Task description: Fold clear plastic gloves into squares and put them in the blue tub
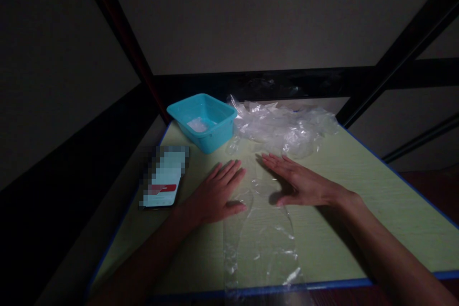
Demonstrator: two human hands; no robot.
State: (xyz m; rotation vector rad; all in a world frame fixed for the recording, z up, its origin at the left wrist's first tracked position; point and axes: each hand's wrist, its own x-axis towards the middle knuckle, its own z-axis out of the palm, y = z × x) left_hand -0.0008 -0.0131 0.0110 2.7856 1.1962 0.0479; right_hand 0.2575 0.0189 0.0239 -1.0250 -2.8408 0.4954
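A clear plastic bag [265, 244] lies flat on the table, its lower end reaching over the front edge. My left hand [218, 193] rests with fingers spread at the bag's upper left side, palm down. On the other side, my right hand [297, 181] is open, its thumb near the bag and its fingers stretched toward the bag's narrow top. Neither hand grips anything. Beyond them, a heap of crumpled clear plastic [287, 129] sits at the back of the table.
A turquoise basket [218, 136] with a whitish item [197, 125] inside stands at the back left. A lit phone [165, 179] lies by the left edge. The pale table [387, 215] has a blue rim, with a wall behind.
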